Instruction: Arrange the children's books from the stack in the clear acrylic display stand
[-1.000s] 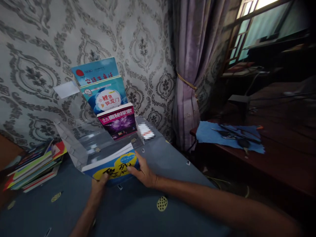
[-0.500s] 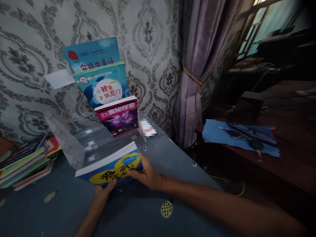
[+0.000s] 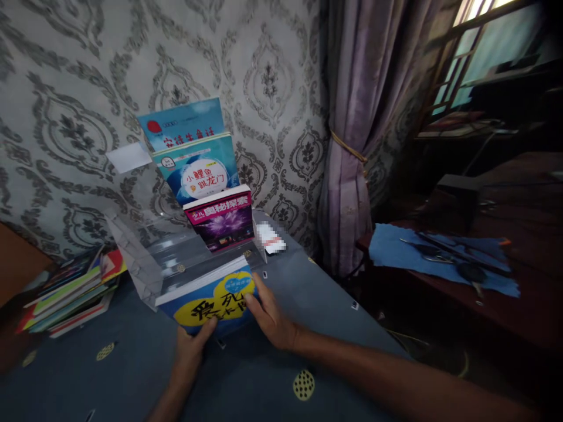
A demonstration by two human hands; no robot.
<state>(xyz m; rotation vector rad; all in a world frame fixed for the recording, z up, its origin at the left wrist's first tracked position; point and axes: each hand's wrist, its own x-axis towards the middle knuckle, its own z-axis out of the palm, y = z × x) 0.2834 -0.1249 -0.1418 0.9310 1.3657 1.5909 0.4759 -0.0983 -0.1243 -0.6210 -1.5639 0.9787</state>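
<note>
A blue and yellow book (image 3: 211,296) rests tilted at the front step of a clear acrylic tiered stand (image 3: 145,258). My left hand (image 3: 192,349) grips the book's lower edge, thumb on the cover. My right hand (image 3: 271,316) holds its right side, fingers pressed on the cover. Three books stand on the stand's higher steps: a magenta one (image 3: 222,217), a teal one with a white oval (image 3: 197,167), and a light blue one (image 3: 182,123) at the back.
A stack of books (image 3: 70,290) lies at the left on the blue patterned cloth (image 3: 246,387). Patterned wallpaper is behind, a purple curtain (image 3: 352,135) to the right. A dark wooden table (image 3: 505,293) at right carries a blue cloth (image 3: 440,258) with tools.
The book has settled a little closer against the stand's front step, with both hands still on it. The camera view has shifted slightly.
</note>
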